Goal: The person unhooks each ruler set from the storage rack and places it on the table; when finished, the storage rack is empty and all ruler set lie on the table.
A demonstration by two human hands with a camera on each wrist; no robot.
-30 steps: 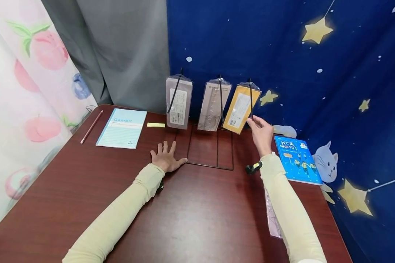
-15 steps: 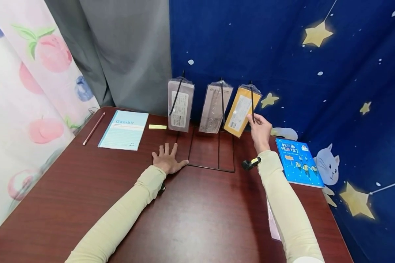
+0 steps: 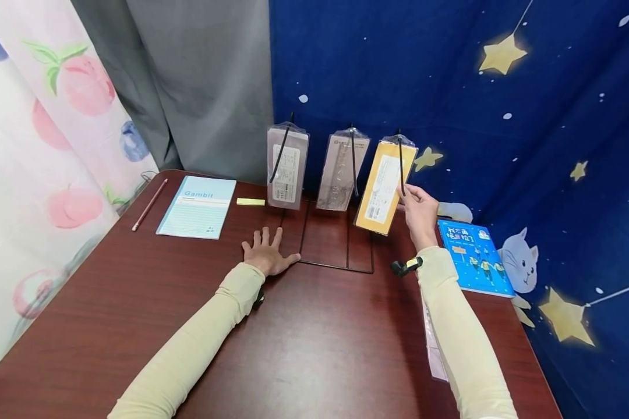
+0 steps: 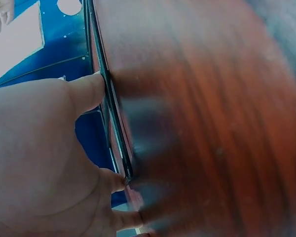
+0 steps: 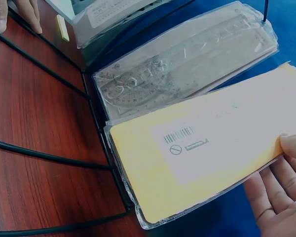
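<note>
Head view, yellow packet, swung forward

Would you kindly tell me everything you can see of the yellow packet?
The yellow packet is a flat, oblong, yellow-orange piece in a clear, plastic-looking sleeve with a transparent top tab. A pale label on its front bears a barcode and small symbols. Its tab appears to hang on the rightmost black prong; in the head view its lower end slants left. The right hand pinches its right edge, thumb in front, fingers behind.
</note>
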